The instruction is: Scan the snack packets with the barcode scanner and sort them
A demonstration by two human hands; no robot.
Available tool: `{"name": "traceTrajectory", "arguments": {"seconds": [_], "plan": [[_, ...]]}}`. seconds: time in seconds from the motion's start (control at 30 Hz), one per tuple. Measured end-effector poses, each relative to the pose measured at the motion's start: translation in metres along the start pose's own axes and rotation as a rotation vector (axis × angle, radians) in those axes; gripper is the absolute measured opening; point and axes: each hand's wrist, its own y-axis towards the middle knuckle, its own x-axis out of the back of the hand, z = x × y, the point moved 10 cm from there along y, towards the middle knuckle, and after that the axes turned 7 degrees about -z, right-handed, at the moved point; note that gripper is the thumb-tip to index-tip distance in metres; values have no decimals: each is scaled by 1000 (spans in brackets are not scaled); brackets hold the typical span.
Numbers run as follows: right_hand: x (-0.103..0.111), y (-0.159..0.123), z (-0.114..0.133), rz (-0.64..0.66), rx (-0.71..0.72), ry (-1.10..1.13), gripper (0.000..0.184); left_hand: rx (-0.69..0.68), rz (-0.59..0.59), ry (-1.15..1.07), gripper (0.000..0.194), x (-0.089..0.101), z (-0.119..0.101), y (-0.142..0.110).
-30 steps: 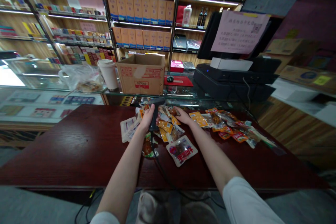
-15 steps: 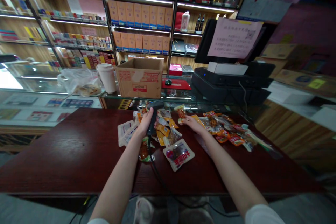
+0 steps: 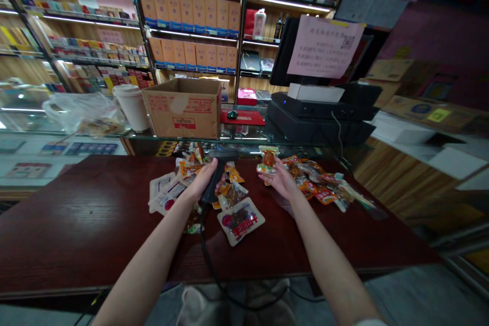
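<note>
My left hand [image 3: 201,181] is wrapped round the handle of a black barcode scanner [image 3: 216,169], whose cable [image 3: 208,265] trails toward me over the table edge. My right hand [image 3: 278,179] holds up a small snack packet [image 3: 267,160] with its fingers closed on it, to the right of the scanner's head. Below and between the hands lie several snack packets, the nearest a clear one with a red label [image 3: 240,220]. More packets [image 3: 323,186] are heaped to the right of my right hand, and white ones [image 3: 163,193] lie to the left.
The dark red wooden table [image 3: 76,234] bears all the packets. Behind it a glass counter [image 3: 244,135] holds a cardboard box [image 3: 185,107], a white paper cup [image 3: 132,107], a plastic bag [image 3: 82,114] and a black till [image 3: 317,112] with a monitor. Stocked shelves line the back wall.
My right hand has lifted a small snack packet off the pile and raised it beside the scanner. My left hand keeps hold of the scanner. The view has shifted rightward.
</note>
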Motion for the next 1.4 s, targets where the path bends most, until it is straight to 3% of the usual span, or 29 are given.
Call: {"name": "traceTrajectory", "arguments": {"seconds": [0.23,0.37,0.5,0.6,0.7,0.9,1.13,1.4], "plan": [[-1,2,0,-25,37,58,34,31,77,-12,68,-15,11,-2],[-1,3,-2,2,113,-85,36,86,114,34,67,-22,21,-4],[-1,0,17,-84,434,-477,48,75,113,13,68,-21,21,-3],[-15,-13,32,-87,685,-840,39,63,99,-38,71,-18,19,0],[-25,-25,41,-60,823,-1024,38,68,89,-40,71,-16,20,0],[-26,-38,57,-131,973,-1128,34,103,124,23,73,-22,27,1],[-42,-55,61,-123,1196,-1189,23,106,135,63,74,-24,26,-2],[-44,-56,60,-169,1281,-1210,26,73,158,61,68,-32,27,-4]]}}
